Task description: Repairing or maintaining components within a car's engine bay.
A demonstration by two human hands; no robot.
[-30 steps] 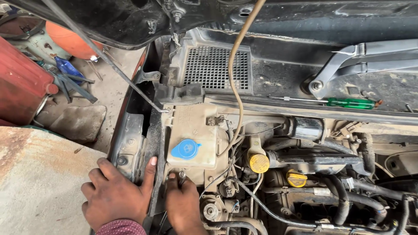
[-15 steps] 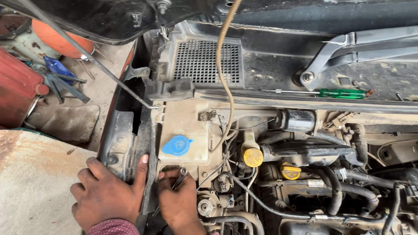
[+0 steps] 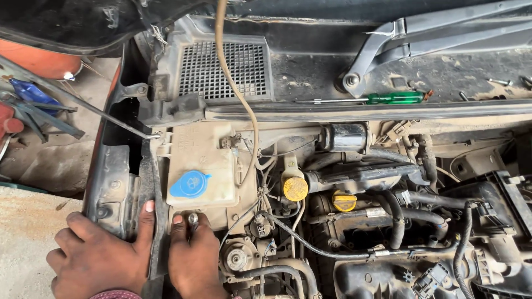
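Both hands sit as before: left hand (image 3: 97, 257) flat open on fender (image 3: 113, 188); right hand (image 3: 194, 257) pinching one bolt (image 3: 193, 219); two yellow caps (image 3: 295, 189), one blue cap (image 3: 189, 184).

blue cap (image 3: 189, 184), yellow cap (image 3: 295, 189), green screwdriver (image 3: 396, 98)

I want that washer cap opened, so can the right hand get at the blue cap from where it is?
Probably yes: the right hand sits just below the blue cap, and nothing lies between them.

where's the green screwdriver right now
In the head view the green screwdriver lies upper right of centre on the dusty cowl ledge, just below the wiper arm pivot, far from both hands.
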